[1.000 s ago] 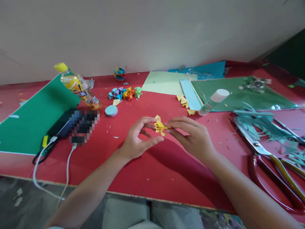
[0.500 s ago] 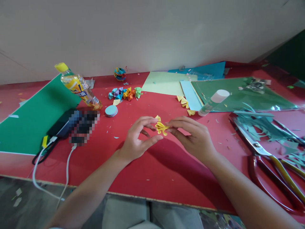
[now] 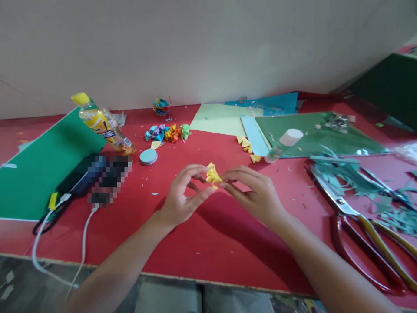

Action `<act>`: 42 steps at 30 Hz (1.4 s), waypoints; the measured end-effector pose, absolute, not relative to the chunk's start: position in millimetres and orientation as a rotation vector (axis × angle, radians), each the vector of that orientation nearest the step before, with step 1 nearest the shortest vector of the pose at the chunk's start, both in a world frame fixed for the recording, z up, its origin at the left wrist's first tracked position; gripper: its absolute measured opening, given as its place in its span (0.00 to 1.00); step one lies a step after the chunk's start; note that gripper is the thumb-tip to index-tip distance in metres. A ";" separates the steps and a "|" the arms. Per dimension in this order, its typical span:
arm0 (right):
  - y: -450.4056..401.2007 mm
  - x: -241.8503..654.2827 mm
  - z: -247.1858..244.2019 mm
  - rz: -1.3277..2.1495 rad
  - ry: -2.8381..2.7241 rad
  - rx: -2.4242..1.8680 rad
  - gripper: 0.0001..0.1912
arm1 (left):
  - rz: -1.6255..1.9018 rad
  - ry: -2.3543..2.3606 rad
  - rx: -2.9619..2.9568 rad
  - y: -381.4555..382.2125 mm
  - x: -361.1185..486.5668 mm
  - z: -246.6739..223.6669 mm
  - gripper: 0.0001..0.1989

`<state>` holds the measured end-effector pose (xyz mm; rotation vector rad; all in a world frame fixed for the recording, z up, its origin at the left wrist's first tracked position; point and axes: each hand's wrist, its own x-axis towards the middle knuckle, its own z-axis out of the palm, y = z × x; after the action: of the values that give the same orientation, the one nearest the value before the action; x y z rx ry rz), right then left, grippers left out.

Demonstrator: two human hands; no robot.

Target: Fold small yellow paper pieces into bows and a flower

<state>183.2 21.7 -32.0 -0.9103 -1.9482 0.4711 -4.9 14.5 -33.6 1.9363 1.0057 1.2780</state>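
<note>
- While the right hand [image 3: 257, 187] is pinching a small yellow folded-paper flower with ruffled petals [image 3: 213, 175] by its narrow end, thumb opposing forefinger, the left hand [image 3: 184, 193] is curving around the petal end.
- Left thumb and forefinger are standing spread, flower between them; cannot tell whether their tips are touching the petals.
- Flower is marking the dial's centre, hanging above a flat red tabletop [image 3: 195, 248], ruffles pointing toward ten o'clock.
- Between one and two: several yellow folded-paper pieces [image 3: 246, 143] are lying loose, the nearest just beside a white-capped, green-bodied glue stick [image 3: 282, 145] at two.
- Between three and four: large steel-bladed scissors with red and yellowish handles [image 3: 340, 201] are lying by shredded teal paper strips [image 3: 343, 176].
- Between nine and ten: round pale-blue discs [image 3: 148, 156] are sitting stacked.
- Between ten and eleven, farther off: multicoloured folded-paper pieces [image 3: 171, 132] are lying in a row.
- Ten: a yellow-capped clear plastic bottle [image 3: 106, 128] is standing well apart from the hands.
</note>
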 end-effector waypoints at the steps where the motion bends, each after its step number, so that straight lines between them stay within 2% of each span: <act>1: 21.5 182.4 -32.9 0.493 -1.963 -0.928 0.03 | 1.261 1.045 1.932 14.6 -4.8 -33.5 0.17; 7: 21.0 176.3 -36.2 0.567 -2.068 -1.052 0.07 | 1.238 1.203 2.013 17.2 -4.5 -32.6 0.13; 14: 21.5 170.6 -38.1 0.660 -1.978 -1.197 0.07 | 1.228 1.200 2.502 18.7 -5.2 -33.0 0.06; 21: 22.9 166.9 -40.1 0.773 -1.823 -1.319 0.08 | 1.083 1.269 2.674 19.1 -5.7 -36.1 0.09; 25: 21.2 163.9 -40.8 0.845 -1.807 -1.320 0.12 | 0.909 1.402 2.638 19.7 -5.5 -40.2 0.05; 28: 19.4 162.7 -41.0 0.812 -1.884 -1.293 0.12 | 0.832 1.499 2.586 18.8 -4.9 -42.1 0.03; 34: 18.4 164.3 -40.4 0.727 -1.996 -1.230 0.13 | 0.794 1.527 2.478 17.3 -4.3 -39.9 0.09; 42: 18.4 166.1 -40.0 0.670 -2.033 -1.217 0.13 | 0.795 1.502 2.439 18.0 -4.0 -39.1 0.09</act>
<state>166.1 18.4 -40.0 -1.2171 -2.0335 0.6698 -4.0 18.0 -39.1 2.4391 1.5023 0.7946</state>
